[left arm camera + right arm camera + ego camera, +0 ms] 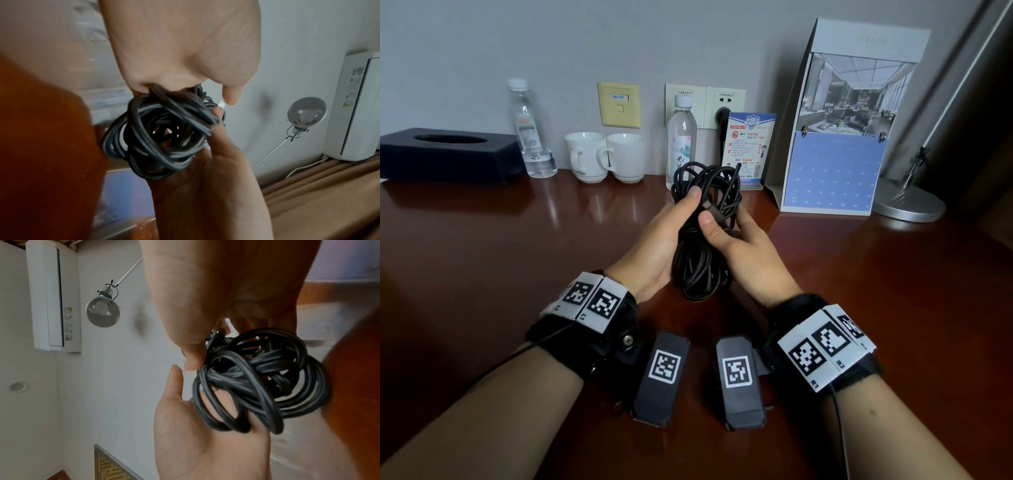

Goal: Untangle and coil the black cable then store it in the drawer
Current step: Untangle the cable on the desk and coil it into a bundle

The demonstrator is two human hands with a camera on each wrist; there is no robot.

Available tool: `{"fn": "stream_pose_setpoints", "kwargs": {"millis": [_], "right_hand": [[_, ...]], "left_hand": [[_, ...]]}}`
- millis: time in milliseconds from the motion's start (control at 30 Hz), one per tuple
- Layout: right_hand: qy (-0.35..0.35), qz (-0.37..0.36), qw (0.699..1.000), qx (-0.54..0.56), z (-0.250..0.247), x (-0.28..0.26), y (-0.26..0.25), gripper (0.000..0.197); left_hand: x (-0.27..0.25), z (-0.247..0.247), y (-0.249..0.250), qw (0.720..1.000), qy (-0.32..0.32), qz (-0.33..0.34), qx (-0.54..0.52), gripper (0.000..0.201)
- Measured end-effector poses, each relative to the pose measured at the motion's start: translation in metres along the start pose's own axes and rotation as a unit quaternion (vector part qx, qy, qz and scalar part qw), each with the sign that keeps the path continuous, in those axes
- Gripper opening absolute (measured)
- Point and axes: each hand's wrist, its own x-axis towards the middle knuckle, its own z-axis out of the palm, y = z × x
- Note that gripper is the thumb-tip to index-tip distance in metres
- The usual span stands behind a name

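A tangled bundle of black cable (702,260) hangs between my two hands above the wooden desk (517,257). My left hand (664,236) grips its left side, thumb pressed on the upper loops. My right hand (736,243) grips the right side, thumb next to a cable end near the middle. In the left wrist view the left hand (185,48) pinches strands of the cable (156,142), and the right hand (216,178) cups it from below. In the right wrist view the right hand (226,288) holds the cable (257,386) over the left hand's palm (205,443). No drawer is in view.
Along the wall stand a black tissue box (445,154), two water bottles (525,130) (681,144), two white mugs (589,157), a notice card (748,150), a desk calendar (839,137) and a lamp base (907,202). A plug (722,114) sits in the wall socket.
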Motion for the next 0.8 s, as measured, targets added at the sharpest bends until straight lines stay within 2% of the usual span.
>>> {"fn": "stream_pose_setpoints", "kwargs": {"millis": [67,233,400,500,600,733,800], "right_hand": [[0.002,0.000,1.000,0.001,-0.001,0.000,0.000,0.070],[-0.003,0.004,1.000,0.000,-0.002,-0.003,-0.002,0.073],[0.002,-0.009,1.000,0.018,-0.006,-0.007,-0.004,0.055],[0.031,-0.028,0.999,0.001,-0.005,-0.005,-0.003,0.059],[0.062,-0.049,0.996,-0.040,-0.008,-0.005,-0.002,0.054],[0.030,-0.077,0.988,-0.129,-0.010,-0.009,-0.006,0.063],[0.014,-0.085,0.986,-0.143,-0.009,-0.010,-0.007,0.062]], "left_hand": [[0.000,0.001,-0.001,1.000,-0.019,-0.001,-0.003,0.052],[-0.002,0.003,0.001,1.000,0.002,-0.001,-0.007,0.041],[-0.005,0.006,0.005,1.000,0.005,0.013,-0.016,0.037],[-0.007,0.005,0.007,1.000,0.008,0.001,0.002,0.036],[-0.009,0.004,0.008,1.000,-0.003,-0.013,0.019,0.040],[-0.009,0.006,0.010,0.999,-0.007,0.051,-0.016,0.031],[-0.007,0.007,0.007,0.997,0.019,0.078,-0.016,0.038]]}}
